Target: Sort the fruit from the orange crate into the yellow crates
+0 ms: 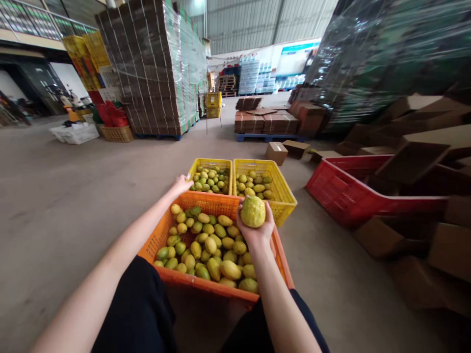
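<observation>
My right hand is closed around a bumpy, rounded yellow-green fruit, held above the right side of an orange crate. Inside that crate lie many smooth oval fruits, yellow to green. My left hand reaches to the left corner of the left yellow crate, which also contains yellow and green fruits. Its fingers look pinched, with a small whitish spot at the tips that I cannot make out. Beside it stands a right yellow crate with more yellow fruits.
A red crate with cardboard stands to the right, among loose boxes. Farther off are a small carton, a pallet of flattened cardboard and a tall wrapped stack. Concrete floor runs along the left.
</observation>
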`<state>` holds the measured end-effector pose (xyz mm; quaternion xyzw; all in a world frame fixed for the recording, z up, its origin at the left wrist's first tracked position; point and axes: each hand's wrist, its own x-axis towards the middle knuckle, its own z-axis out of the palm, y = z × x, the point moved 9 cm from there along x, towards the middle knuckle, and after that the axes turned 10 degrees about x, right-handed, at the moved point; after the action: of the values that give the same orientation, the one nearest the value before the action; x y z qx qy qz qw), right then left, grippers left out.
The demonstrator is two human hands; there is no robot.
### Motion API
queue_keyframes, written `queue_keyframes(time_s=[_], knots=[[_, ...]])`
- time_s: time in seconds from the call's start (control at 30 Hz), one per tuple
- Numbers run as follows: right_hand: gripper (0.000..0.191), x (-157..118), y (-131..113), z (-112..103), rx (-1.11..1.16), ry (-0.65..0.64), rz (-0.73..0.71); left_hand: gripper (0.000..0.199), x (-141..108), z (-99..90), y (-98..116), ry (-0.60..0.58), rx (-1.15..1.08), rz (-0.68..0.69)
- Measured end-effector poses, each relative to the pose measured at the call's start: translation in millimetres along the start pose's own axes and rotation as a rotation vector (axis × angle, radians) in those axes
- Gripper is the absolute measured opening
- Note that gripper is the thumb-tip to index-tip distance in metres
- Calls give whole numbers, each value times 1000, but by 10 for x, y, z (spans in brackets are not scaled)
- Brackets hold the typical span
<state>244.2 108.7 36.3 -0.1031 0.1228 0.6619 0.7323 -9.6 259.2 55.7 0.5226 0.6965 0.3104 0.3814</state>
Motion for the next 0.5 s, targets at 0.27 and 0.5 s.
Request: queue_keyframes(time_s=[0.27,0.5], knots=[[22,-41,306,-334,-249,52,165,26,-812,570,-1237,-238,665,178],[19,-284,644,-1410,-768,476,558,38,-978,620,-1228,-268,982,483]])
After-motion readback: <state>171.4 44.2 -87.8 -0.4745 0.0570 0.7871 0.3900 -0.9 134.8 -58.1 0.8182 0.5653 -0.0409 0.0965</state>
